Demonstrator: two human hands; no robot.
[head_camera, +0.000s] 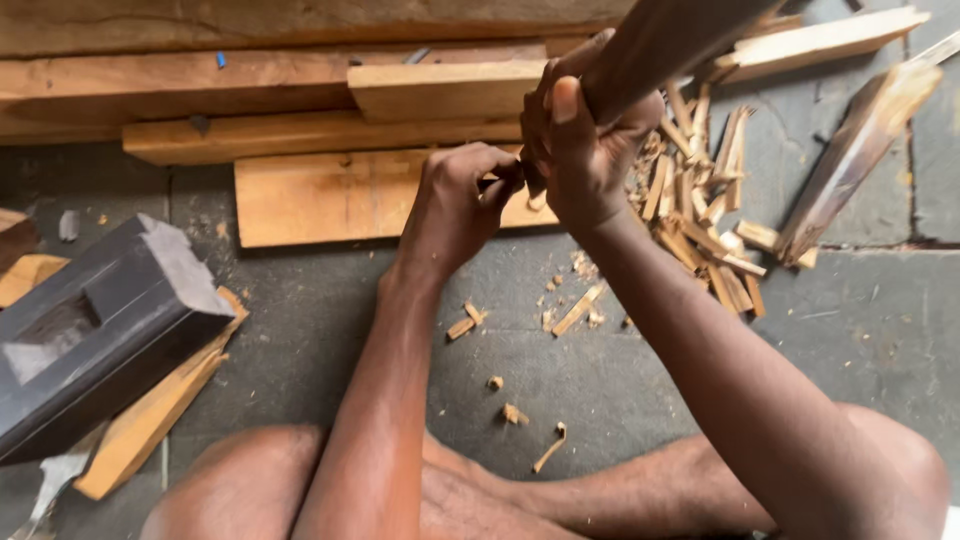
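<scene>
The person sits on the dark grey stone floor (880, 320), bare legs folded below the frame's lower edge, both arms reaching forward. The right hand (585, 150) is wrapped tight around a thick, dark brown wooden handle (665, 40) that slants up and away toward the top of the view; its upper end runs out of sight. The left hand (455, 205) is closed just beside it, fingertips pinched on something small and dark at the point where the two hands meet; what that is I cannot tell, since the fingers hide most of it.

Just past the right hand lies a heap of pale split wood slivers (705, 205), and a few loose chips (575, 310) are scattered on the floor under the wrists. A flat, light-coloured rectangular board (310, 200) lies beyond the left hand, with longer pale planks (300, 135) stacked behind it. Far to the left a dark, blocky wooden body with a rectangular hollow (100, 325) rests tilted on a strip of pale wood (150, 415). A dark wedge-shaped offcut (850, 160) leans at the right.
</scene>
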